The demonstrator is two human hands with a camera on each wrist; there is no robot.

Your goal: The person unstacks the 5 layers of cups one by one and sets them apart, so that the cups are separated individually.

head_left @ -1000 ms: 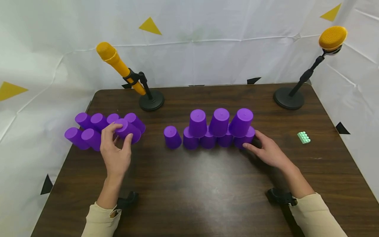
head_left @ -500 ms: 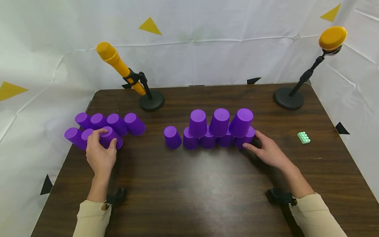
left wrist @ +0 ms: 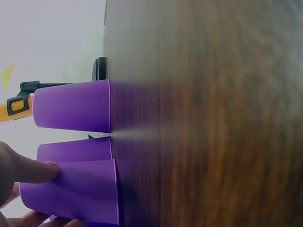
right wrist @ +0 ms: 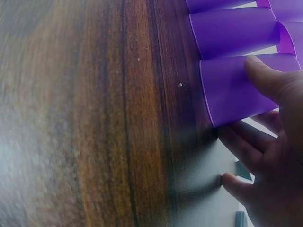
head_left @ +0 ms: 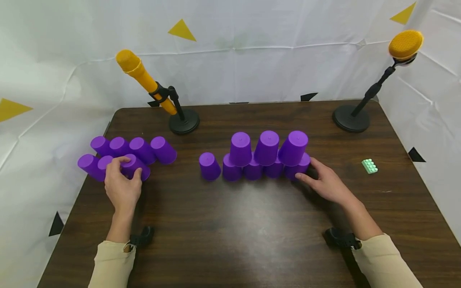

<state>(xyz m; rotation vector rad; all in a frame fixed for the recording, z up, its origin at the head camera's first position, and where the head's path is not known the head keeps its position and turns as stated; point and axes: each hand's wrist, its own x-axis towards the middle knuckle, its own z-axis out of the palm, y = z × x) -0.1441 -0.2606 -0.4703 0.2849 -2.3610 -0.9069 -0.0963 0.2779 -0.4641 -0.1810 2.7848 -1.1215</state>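
Observation:
My left hand (head_left: pixel 123 185) grips an upside-down purple cup (left wrist: pixel 71 191), thumb on one side and fingers on the other. That cup stands on the table at the right end of the front row of a left-hand group, with a purple cup (head_left: pixel 91 167) at the row's left end. In the middle, three purple cups (head_left: pixel 268 148) sit upside down on top of a row of several others. My right hand (head_left: pixel 327 184) holds the rightmost bottom cup (right wrist: pixel 241 87) between thumb and fingers. One purple cup (head_left: pixel 209 166) stands just left of that stack.
Behind the left group, a yellow microphone (head_left: pixel 144 80) leans on a black stand. Another yellow microphone (head_left: pixel 405 45) stands at the back right of the brown table (head_left: pixel 230 240). A small mint toy brick (head_left: pixel 369 166) lies to the right. White sheeting (head_left: pixel 234 76) hangs behind.
My left hand has carried a cup left and toward me, from in front of the back row to the front row's right end. The right hand and the stack have stayed put.

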